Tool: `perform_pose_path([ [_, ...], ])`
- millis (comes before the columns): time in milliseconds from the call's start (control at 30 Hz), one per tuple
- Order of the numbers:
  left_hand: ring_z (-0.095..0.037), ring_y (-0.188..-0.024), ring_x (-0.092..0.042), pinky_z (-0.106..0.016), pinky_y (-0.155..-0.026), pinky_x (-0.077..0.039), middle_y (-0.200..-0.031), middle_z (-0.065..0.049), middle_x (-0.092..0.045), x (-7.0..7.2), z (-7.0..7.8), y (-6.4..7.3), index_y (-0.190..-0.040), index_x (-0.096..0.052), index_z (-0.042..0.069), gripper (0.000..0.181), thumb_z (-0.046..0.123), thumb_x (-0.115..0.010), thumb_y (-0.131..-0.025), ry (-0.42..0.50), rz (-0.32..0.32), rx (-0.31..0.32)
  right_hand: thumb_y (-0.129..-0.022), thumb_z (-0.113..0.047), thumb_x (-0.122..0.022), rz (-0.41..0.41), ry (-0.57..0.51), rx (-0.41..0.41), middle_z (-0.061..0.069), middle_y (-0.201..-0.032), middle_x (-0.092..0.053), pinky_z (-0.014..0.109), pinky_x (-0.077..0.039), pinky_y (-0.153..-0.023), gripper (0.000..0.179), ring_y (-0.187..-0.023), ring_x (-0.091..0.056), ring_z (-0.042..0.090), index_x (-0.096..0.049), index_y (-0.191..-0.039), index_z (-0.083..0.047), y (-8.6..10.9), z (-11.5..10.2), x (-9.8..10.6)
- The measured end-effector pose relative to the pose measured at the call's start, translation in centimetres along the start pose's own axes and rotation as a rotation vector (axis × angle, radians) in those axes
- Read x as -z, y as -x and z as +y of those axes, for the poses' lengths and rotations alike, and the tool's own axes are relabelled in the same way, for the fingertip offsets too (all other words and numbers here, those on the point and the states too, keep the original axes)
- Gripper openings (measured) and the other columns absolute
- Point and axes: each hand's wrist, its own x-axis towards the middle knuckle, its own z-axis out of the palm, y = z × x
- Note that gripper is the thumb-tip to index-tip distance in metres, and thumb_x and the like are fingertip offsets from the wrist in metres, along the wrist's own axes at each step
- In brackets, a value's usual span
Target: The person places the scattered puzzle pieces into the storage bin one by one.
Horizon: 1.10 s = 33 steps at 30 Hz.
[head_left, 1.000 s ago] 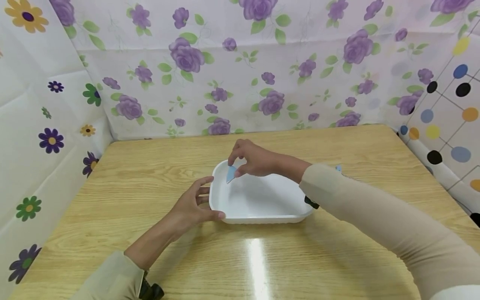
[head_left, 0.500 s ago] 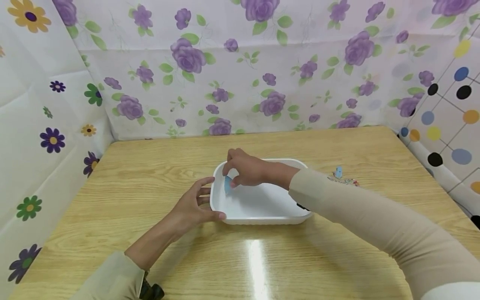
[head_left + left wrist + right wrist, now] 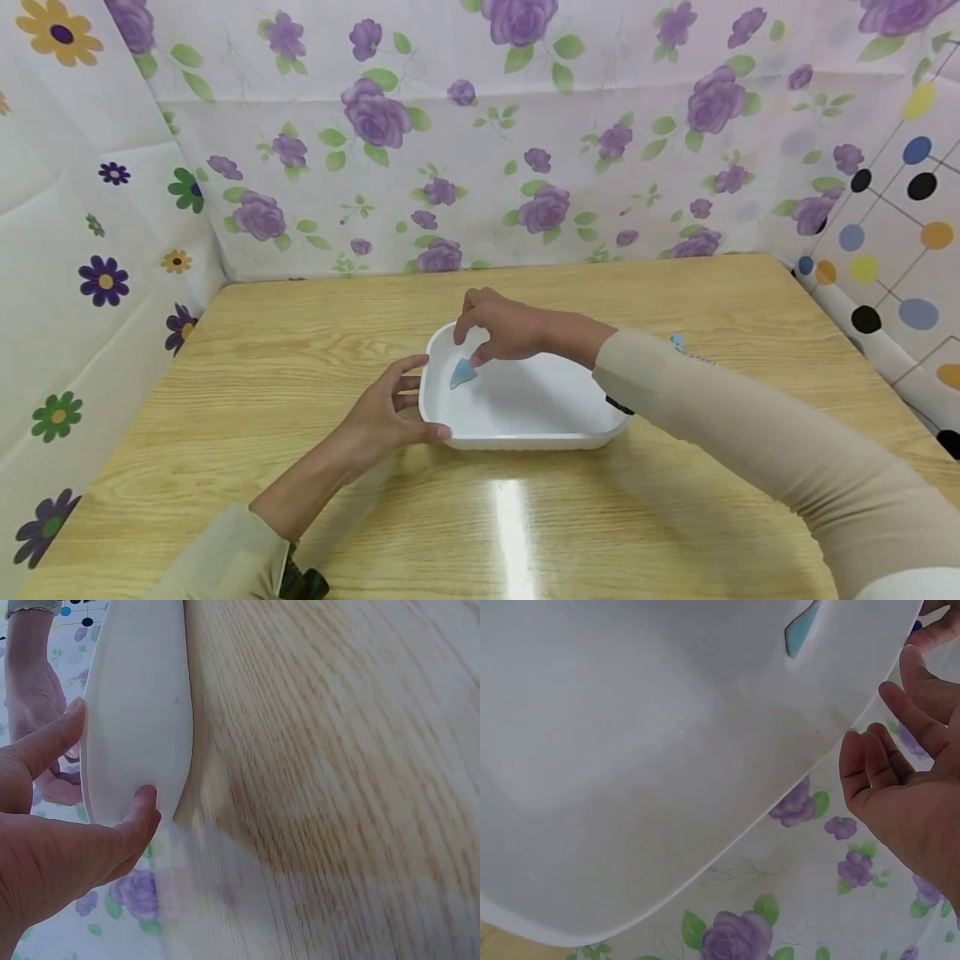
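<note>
A white plastic tray with raised walls rests on the wooden table. My left hand grips its left end, thumb at the front corner and fingers spread along the outer side wall. Inside the tray, near that end, lies a small light-blue flat piece with a pointed tip. Just above it is my right hand. In the right wrist view the fingers of the right hand are loosely bent with nothing between them, and the blue piece lies apart from them.
Beyond the right sleeve, a small blue piece and some tiny multicoloured bits lie on the table, partly hidden by the arm. Floral sheets hang behind and at the sides.
The right hand went down into the tray with the blue piece, let it go on the tray floor, and rose slightly. The left hand stayed at the tray's left end.
</note>
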Motion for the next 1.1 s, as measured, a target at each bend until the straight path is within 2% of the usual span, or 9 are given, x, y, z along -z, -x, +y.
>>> perform_pose_path([
  [267, -0.039, -0.127, -0.046, -0.040, -0.092, -0.052, -0.141, -0.021, -0.041, 0.0, 0.0, -0.1, -0.151, -0.023, 0.012, 0.099, 0.009, -0.085, -0.073, -0.016, 0.011, 0.005, -0.086, -0.015, -0.073, -0.037, -0.030, -0.023, 0.009, -0.115, -0.050, 0.038, -0.043, -0.094, 0.033, -0.115, -0.045, 0.029, -0.067, -0.118, -0.010, 0.9, 0.8, 1.0],
  [467, -0.039, -0.128, -0.046, -0.040, -0.092, -0.052, -0.142, -0.021, -0.041, 0.0, 0.0, 0.0, -0.151, -0.023, 0.012, 0.099, 0.010, -0.085, -0.073, -0.018, 0.013, 0.003, -0.086, -0.014, -0.073, -0.071, -0.067, -0.008, 0.006, -0.120, -0.049, 0.042, -0.043, -0.098, 0.035, -0.116, -0.044, 0.025, -0.066, -0.120, -0.016, 2.2, 1.6, 1.8],
  [600, -0.039, -0.128, -0.046, -0.040, -0.092, -0.052, -0.142, -0.021, -0.041, 0.0, -0.1, 0.0, -0.151, -0.023, 0.013, 0.099, 0.011, -0.085, -0.073, -0.023, 0.014, 0.000, -0.086, -0.014, -0.073, -0.082, -0.091, -0.014, 0.006, -0.123, -0.047, 0.043, -0.043, -0.097, 0.037, -0.116, -0.043, 0.027, -0.065, -0.122, -0.017, 3.2, 2.6, 2.0],
  [867, -0.038, -0.127, -0.046, -0.040, -0.093, -0.052, -0.141, -0.021, -0.042, 0.0, -0.1, -0.1, -0.151, -0.024, 0.013, 0.100, 0.012, -0.086, -0.072, -0.033, 0.024, 0.003, -0.085, -0.013, -0.074, -0.044, -0.124, -0.006, 0.013, -0.122, -0.048, 0.044, -0.043, -0.096, 0.037, -0.114, -0.045, 0.029, -0.066, -0.121, -0.015, 4.9, 4.1, 2.3],
  [1100, -0.039, -0.127, -0.046, -0.040, -0.092, -0.052, -0.141, -0.021, -0.042, 0.0, 0.0, -0.1, -0.151, -0.023, 0.013, 0.101, 0.012, -0.086, -0.071, -0.032, 0.020, 0.002, -0.084, -0.012, -0.076, -0.025, -0.157, -0.019, 0.011, -0.122, -0.049, 0.048, -0.045, -0.094, 0.039, -0.115, -0.046, 0.034, -0.066, -0.122, -0.014, 6.0, 4.8, 3.3],
])
